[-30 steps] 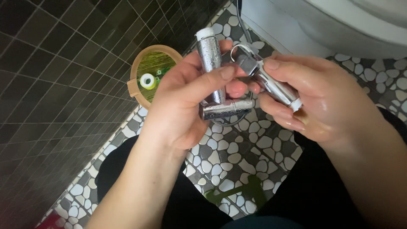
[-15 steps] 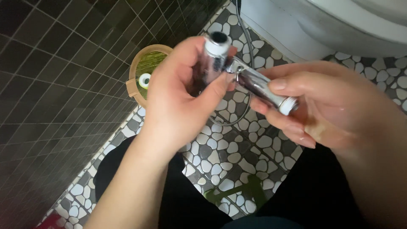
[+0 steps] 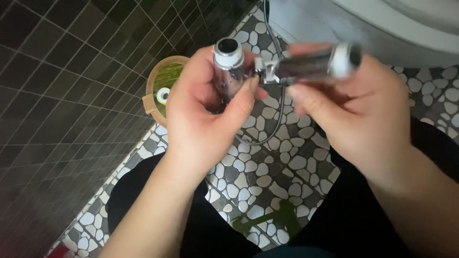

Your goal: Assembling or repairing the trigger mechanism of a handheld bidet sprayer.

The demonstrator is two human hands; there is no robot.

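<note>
The left hand [image 3: 203, 119] is wrapped around an upright chrome tube [image 3: 225, 67], thumb pressed across its front; the tube's open, dark-bored end [image 3: 228, 47] faces up. The right hand [image 3: 356, 110] pinches a chrome sprayer handle [image 3: 311, 64] lying roughly level, blurred, with its white-ringed end toward the white toilet [image 3: 382, 24]. The handle's metal fitting [image 3: 266, 71] sits just beside the tube; whether they touch cannot be told. Both parts are held above the pebble-mosaic floor [image 3: 258, 177], in front of the toilet. A thin hose [image 3: 279, 102] loops beneath the handle. A round wooden bowl [image 3: 155, 86] stands left of the tube, against the dark tiled wall [image 3: 62, 95], holding a small white roll [image 3: 163, 95].
</note>
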